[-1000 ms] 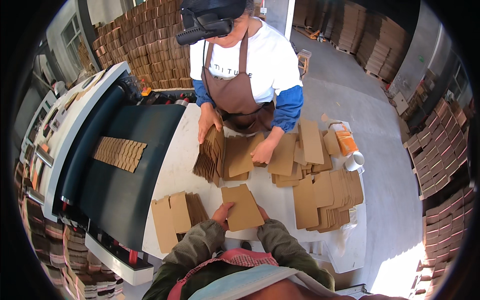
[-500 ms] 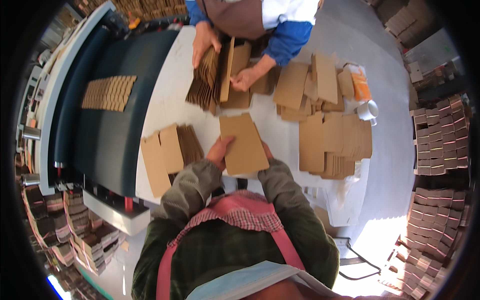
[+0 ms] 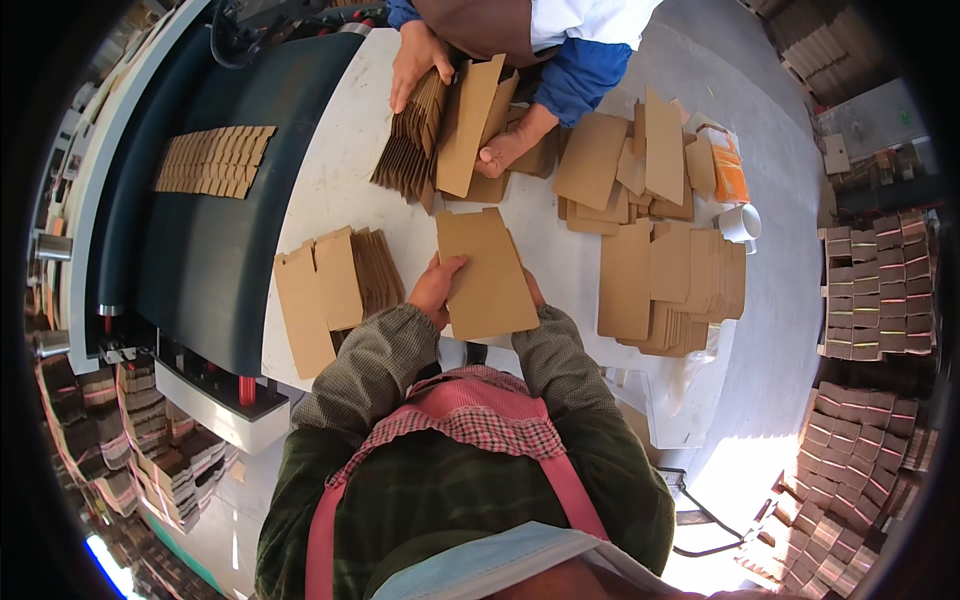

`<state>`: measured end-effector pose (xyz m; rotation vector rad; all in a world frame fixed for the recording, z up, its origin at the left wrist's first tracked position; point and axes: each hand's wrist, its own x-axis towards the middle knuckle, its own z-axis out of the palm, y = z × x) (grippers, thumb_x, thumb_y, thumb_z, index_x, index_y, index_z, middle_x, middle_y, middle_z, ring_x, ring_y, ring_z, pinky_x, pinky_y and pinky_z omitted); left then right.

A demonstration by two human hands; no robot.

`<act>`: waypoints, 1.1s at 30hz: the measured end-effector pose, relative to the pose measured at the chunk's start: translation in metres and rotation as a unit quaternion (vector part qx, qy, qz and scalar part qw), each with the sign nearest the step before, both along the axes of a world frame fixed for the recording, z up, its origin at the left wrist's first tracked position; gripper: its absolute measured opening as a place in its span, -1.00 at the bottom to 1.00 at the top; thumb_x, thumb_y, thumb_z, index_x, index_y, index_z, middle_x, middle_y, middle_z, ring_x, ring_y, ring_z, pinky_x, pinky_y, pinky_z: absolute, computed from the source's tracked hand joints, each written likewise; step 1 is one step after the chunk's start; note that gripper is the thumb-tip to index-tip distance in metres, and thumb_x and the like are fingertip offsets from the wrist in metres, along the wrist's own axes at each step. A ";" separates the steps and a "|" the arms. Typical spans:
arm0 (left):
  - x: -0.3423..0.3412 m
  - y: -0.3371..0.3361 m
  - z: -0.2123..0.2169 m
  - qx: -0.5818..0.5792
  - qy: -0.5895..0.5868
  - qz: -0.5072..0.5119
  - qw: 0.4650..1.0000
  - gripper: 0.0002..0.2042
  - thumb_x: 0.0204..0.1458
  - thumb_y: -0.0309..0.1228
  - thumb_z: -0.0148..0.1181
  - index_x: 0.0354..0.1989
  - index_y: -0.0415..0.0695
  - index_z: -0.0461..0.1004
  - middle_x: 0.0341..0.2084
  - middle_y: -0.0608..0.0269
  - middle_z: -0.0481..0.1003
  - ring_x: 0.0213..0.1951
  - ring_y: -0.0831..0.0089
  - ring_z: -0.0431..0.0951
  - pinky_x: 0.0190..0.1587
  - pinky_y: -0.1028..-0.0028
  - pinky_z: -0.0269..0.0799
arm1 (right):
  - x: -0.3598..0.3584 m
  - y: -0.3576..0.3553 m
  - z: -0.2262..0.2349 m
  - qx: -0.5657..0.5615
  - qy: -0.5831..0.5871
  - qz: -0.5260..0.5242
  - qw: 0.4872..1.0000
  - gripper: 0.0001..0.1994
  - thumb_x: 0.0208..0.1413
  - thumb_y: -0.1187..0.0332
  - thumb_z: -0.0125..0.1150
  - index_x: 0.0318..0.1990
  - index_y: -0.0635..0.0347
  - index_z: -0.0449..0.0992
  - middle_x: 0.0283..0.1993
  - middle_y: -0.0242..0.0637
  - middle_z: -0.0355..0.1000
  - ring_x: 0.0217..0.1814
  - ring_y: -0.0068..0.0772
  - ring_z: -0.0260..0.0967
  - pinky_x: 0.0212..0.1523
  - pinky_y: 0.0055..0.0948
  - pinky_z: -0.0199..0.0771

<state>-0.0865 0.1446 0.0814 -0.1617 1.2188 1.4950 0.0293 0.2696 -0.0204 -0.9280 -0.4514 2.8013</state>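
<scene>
The card (image 3: 487,275), held in front of the person over the near edge of the tabletop (image 3: 335,140), should be light and fairly stiff, its dry faces unlikely to slip but its corners easily bent, so the long side edges look the best hold. The left hand (image 3: 433,290) has its fingers closed on the left edge, thumb across the face, while the right hand (image 3: 535,288) is at the right edge, its fingers too hidden to tell how far they close. Both forearms (image 3: 372,362) angle inward, elbows spread.
</scene>
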 end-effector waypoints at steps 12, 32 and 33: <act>-0.006 -0.001 0.000 -0.016 -0.036 0.008 0.999 -0.51 0.16 -0.32 -0.02 0.26 -0.01 0.04 0.03 0.14 0.35 -0.01 0.27 0.46 -0.05 0.27 0.49 | -0.003 -0.005 0.009 -0.006 -0.008 -0.009 1.000 -0.56 0.23 0.17 0.05 0.19 0.16 0.27 0.06 -0.27 0.38 0.04 -0.35 0.37 0.03 -0.37 0.46; -0.008 -0.005 -0.001 0.004 -0.033 -0.006 0.999 -0.56 0.18 -0.28 -0.09 0.22 -0.06 0.07 -0.01 0.07 0.36 -0.04 0.23 0.47 -0.07 0.23 0.49 | -0.014 0.012 -0.091 -0.240 0.154 0.014 0.958 -0.58 0.29 0.05 -0.16 0.10 0.15 0.33 -0.01 -0.29 0.41 -0.03 -0.35 0.41 -0.02 -0.32 0.47; -0.008 -0.007 -0.002 0.004 -0.033 -0.003 0.999 -0.57 0.18 -0.28 -0.09 0.22 -0.06 0.08 -0.01 0.07 0.36 -0.04 0.23 0.47 -0.07 0.23 0.49 | -0.015 0.011 -0.085 -0.214 0.141 0.014 0.966 -0.58 0.29 0.06 -0.16 0.11 0.15 0.33 0.00 -0.29 0.40 -0.01 -0.36 0.39 -0.01 -0.32 0.46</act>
